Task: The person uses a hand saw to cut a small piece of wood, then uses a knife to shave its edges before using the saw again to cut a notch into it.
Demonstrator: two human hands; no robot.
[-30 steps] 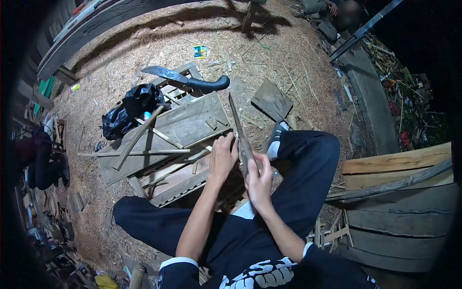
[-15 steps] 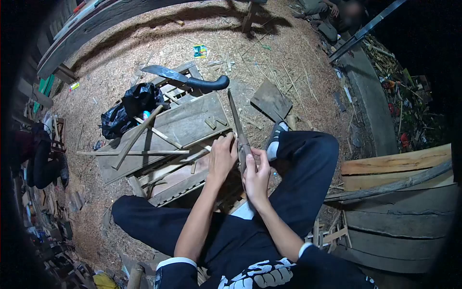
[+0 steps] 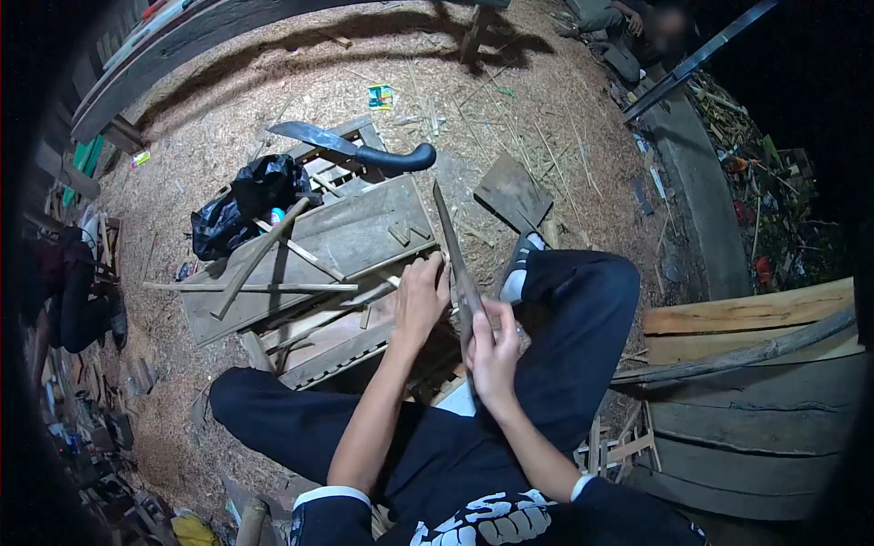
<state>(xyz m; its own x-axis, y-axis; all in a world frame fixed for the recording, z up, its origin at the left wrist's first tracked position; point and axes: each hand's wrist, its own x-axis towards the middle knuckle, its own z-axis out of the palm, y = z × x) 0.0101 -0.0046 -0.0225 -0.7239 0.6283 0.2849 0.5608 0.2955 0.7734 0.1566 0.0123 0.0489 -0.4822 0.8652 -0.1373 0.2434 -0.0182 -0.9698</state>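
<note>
My right hand (image 3: 494, 350) is closed around a long, narrow knife (image 3: 449, 227), whose dark blade points away from me and whose lower end reaches back toward my lap. My left hand (image 3: 421, 293) is closed just left of the blade, at the front edge of the slatted wooden crate (image 3: 341, 350). A small pale bit shows at its fingertips, but what it grips is mostly hidden. Beyond both hands lies a machete (image 3: 346, 148) with a curved black handle. A wide board (image 3: 364, 223) on the crate carries short wood pieces (image 3: 399, 235).
A black plastic bag (image 3: 259, 196) and loose wooden sticks (image 3: 259, 259) lie on the left of the board. A square wooden piece (image 3: 514, 191) rests on the shaving-strewn ground. Planks (image 3: 746, 400) stand at right. Other people sit at the far left and top right.
My right hand has drawn the knife back toward my body and slightly right. My left hand has stayed in nearly the same place.
</note>
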